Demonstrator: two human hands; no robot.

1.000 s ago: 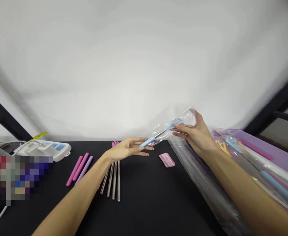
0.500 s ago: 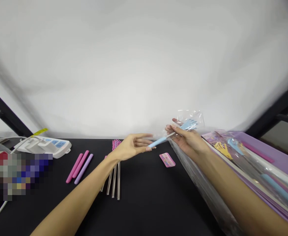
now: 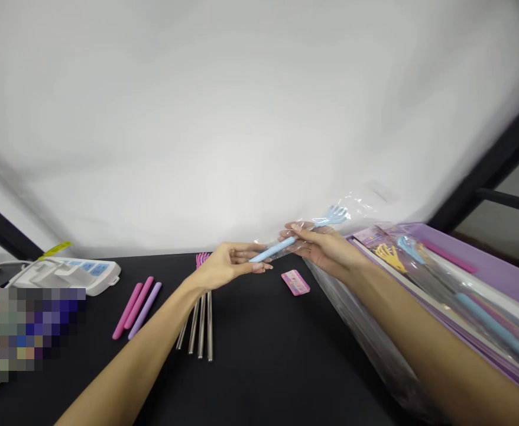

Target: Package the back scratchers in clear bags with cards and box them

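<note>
Light-blue back scratcher held above the black tabletop, claw end toward 2 o'clock, handle end toward 8. Clear plastic sleeve around the claw. Left hand: fingers partly bent, thumb pinching the handle's lower end against them. Right hand: loosely curled, gripping sleeve and scratcher together just below the claw. From the scratcher: pink printed card at 6 o'clock; metal rods at 8; pink handles and lilac handle farther along 8; lavender bin with bagged scratchers toward 4.
</note>
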